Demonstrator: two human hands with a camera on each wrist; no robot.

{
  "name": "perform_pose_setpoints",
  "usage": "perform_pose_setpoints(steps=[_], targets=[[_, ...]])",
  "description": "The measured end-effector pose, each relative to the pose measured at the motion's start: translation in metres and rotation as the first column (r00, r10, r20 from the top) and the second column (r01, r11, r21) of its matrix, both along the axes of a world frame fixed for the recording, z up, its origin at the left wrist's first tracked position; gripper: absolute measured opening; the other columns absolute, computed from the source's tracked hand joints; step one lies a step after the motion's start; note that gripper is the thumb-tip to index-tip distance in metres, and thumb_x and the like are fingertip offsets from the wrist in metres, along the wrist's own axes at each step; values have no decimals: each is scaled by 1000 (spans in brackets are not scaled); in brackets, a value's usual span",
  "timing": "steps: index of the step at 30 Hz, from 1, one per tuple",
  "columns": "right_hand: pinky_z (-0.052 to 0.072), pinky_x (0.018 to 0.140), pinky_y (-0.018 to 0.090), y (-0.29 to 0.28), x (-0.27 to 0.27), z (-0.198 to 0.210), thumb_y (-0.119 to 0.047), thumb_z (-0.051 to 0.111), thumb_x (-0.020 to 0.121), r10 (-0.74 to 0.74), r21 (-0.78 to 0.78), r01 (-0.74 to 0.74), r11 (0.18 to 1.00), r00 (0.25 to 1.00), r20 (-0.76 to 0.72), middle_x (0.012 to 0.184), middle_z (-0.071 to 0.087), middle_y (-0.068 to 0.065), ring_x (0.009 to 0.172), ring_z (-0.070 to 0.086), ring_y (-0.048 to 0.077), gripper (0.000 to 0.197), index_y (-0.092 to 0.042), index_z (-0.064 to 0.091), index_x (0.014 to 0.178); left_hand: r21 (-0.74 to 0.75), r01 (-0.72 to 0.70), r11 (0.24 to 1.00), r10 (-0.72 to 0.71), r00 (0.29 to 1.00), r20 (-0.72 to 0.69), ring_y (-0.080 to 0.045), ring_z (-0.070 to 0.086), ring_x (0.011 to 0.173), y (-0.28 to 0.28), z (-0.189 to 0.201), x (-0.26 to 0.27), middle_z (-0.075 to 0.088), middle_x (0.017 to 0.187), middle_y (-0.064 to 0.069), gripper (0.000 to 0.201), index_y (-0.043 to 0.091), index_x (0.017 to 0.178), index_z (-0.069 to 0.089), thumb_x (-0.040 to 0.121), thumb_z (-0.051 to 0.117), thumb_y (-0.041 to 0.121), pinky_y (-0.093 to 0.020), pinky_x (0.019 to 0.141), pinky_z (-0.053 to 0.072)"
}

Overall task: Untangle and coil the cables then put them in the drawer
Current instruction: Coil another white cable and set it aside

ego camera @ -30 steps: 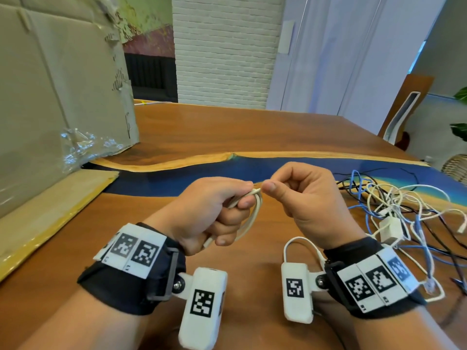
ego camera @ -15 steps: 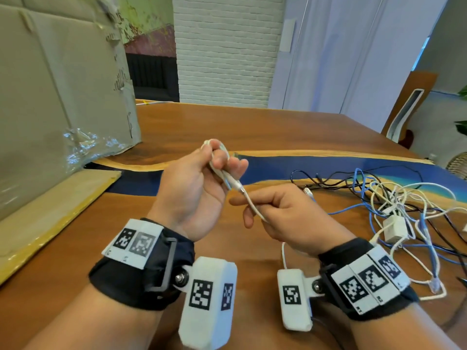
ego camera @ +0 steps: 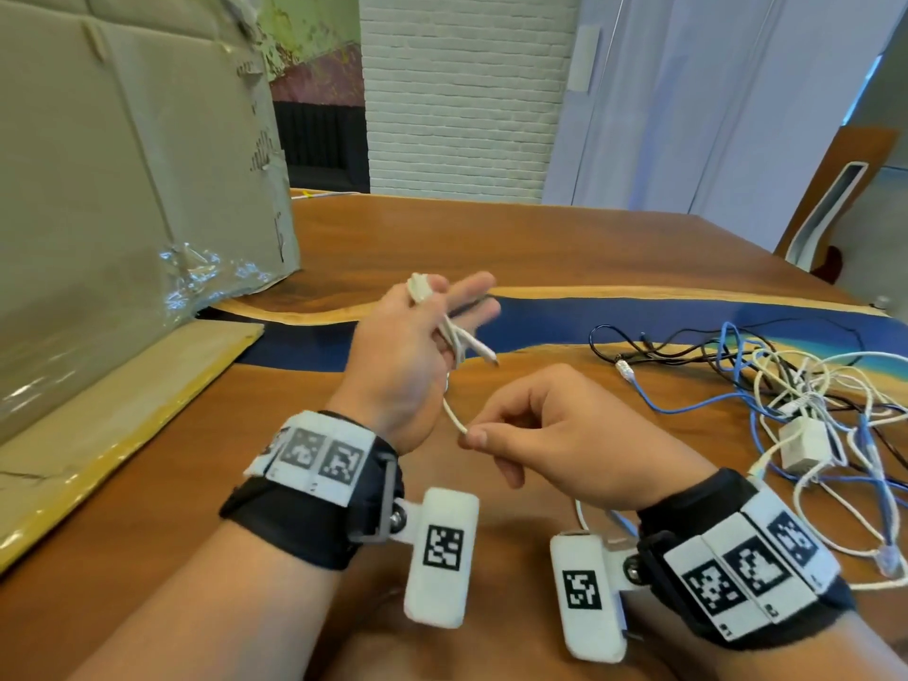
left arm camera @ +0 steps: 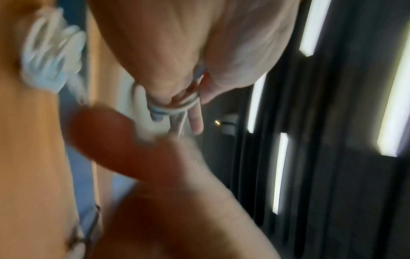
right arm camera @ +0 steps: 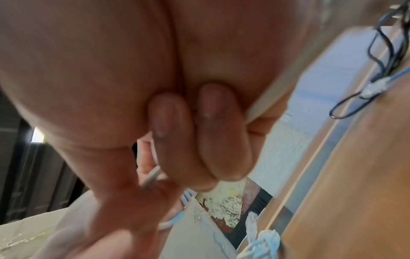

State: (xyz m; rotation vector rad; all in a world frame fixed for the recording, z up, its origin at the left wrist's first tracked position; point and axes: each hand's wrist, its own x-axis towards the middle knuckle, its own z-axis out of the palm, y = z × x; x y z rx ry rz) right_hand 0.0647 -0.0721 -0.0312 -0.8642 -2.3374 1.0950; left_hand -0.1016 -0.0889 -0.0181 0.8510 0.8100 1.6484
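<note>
My left hand [ego camera: 417, 331] is raised over the table with a short white cable [ego camera: 454, 339] looped round its fingers; the fingers are partly spread and one plug end sticks out to the right. My right hand [ego camera: 540, 435] sits lower and pinches the free end of that cable [ego camera: 457, 422] between thumb and forefinger. In the left wrist view the loops [left arm camera: 177, 105] wrap my fingers, blurred. A tangle of white, blue and black cables [ego camera: 786, 410] with a white adapter [ego camera: 803, 444] lies on the table at the right. No drawer is in view.
A large cardboard box [ego camera: 123, 189] stands at the left with a flat cardboard flap [ego camera: 123, 410] before it. The wooden table [ego camera: 491, 238] has a blue resin band across it. A chair [ego camera: 835, 208] stands at the far right edge.
My left hand has risen and spread its fingers with the cable wound round them. My right hand has dropped towards me, drawing the cable's free end down.
</note>
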Motion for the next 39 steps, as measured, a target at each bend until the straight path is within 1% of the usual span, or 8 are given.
perform_pose_setpoints(steps=[4, 9, 14, 21, 27, 31, 35, 39], targets=[[51, 95, 31, 6, 25, 15, -14, 75, 93, -42, 42, 47, 998, 991, -123, 75, 76, -6, 106, 69, -1, 14, -13, 81, 80, -53, 131, 990, -132, 719, -682, -14, 66, 69, -11, -2, 7, 73, 84, -1, 16, 11, 111, 55, 109, 39, 12, -34, 65, 52], [49, 69, 21, 17, 46, 22, -1, 75, 87, -99, 58, 122, 991, 946, -308, 77, 78, 4, 72, 66, 6, 14, -13, 82, 83, -240, 229, 944, -327, 533, -780, -13, 44, 46, -18, 2, 11, 53, 54, -2, 28, 3, 101, 62, 107, 41, 21, -37, 59, 43], [51, 66, 15, 21, 44, 16, 2, 72, 88, -140, 11, 154, 988, 921, -363, 86, 77, 16, 72, 67, 7, 16, -5, 79, 101, -290, 340, 894, -445, 605, -661, -13, 21, 38, -19, 3, 13, 23, 49, 1, 53, 5, 75, 62, 109, 32, 32, -34, 54, 39], [55, 91, 35, 28, 38, 8, -6, 74, 90, -157, 189, 236, 953, 920, -358, 96, 75, -1, 98, 70, 17, 17, -19, 82, 96, -301, 413, 859, -506, 773, -384, -17, 7, 40, -20, 0, 12, 17, 46, 1, 47, 11, 55, 49, 98, 38, 25, -28, 44, 27], [57, 76, 27, 26, 21, -1, -6, 73, 92, -208, 178, 297, 938, 895, -393, 86, 79, -3, 81, 73, 10, 16, -17, 83, 98, -187, 373, 909, -405, 896, -181, -15, 9, 39, -13, -4, 17, 17, 46, 2, 52, 13, 58, 47, 105, 36, 35, -27, 43, 27], [59, 96, 42, 21, 10, -7, 5, 51, 99, -162, -99, 131, 986, 880, -447, 105, 79, 10, 101, 75, 28, 32, -6, 78, 111, -152, 238, 959, -261, 953, -156, -15, 11, 38, -6, -9, 15, 19, 46, 2, 50, 13, 59, 44, 105, 39, 32, -29, 44, 26], [57, 94, 55, 20, 2, -15, -3, 63, 97, -199, -156, 142, 977, 866, -460, 96, 79, 15, 92, 75, 39, 19, -10, 79, 104, -135, 166, 977, -193, 955, -223, -14, 19, 34, -3, -12, 14, 21, 45, 0, 51, 11, 60, 45, 106, 39, 31, -28, 43, 28], [55, 79, 42, 24, 0, -19, -11, 69, 96, -284, -175, 230, 957, 860, -425, 91, 79, 12, 89, 73, 28, 13, -14, 82, 94, -72, 53, 996, -79, 905, -418, -14, 30, 35, 2, -15, 15, 32, 41, 2, 49, 7, 62, 44, 108, 40, 24, -28, 44, 31]])
